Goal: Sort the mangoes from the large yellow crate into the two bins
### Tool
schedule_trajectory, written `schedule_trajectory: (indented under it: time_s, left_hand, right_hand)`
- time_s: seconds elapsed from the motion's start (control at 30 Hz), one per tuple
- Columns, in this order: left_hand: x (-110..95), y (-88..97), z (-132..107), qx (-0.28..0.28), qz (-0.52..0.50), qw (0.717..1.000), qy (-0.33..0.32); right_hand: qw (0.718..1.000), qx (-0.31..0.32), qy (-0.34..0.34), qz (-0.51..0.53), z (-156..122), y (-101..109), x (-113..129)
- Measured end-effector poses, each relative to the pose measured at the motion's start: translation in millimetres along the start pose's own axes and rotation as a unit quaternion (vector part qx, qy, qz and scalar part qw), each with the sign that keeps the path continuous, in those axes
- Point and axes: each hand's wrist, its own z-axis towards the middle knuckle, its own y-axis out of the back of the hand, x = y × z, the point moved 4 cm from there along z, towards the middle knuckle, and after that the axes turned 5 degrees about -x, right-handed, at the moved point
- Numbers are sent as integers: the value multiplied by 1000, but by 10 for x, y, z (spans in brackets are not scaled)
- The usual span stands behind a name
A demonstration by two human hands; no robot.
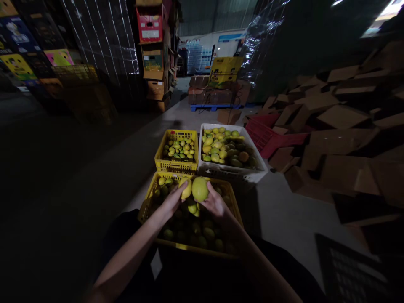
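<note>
My left hand is closed around a yellow lemon. Close beside it, my right hand grips a larger greenish-yellow lemon. Both fruits are held over the near yellow crate, which contains many green and yellow lemons, mostly in shadow. Beyond it on the left stands a smaller yellow crate of small yellow-green lemons. A white crate to its right is filled with lemons, its right part in shade.
Flattened and open cardboard boxes pile up on the right, with a red crate at their edge. Behind the crates, a blue pallet bears cartons. Stacked boxes rise at the back left.
</note>
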Motion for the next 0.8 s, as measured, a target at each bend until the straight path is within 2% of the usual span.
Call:
schedule_trajectory:
  time_s: [0.13,0.3,0.53,0.73,0.8]
  left_hand:
    - [-62,-11,-4,-23,-48,997,55]
    - [-108,1,10,-39,-74,995,46]
    - [-105,-70,-36,29,-77,993,83]
    - [-148,7,-13,24,-113,988,103]
    - [-151,20,-7,41,-115,987,108]
  right_hand:
    - [999,33,8,-24,-13,-38,61]
    - [997,54,21,-41,-94,-110,128]
    - [995,76,13,-65,-121,-100,65]
    - [996,77,-9,-41,-170,-70,55]
    - [996,78,-11,-35,-180,-50,72]
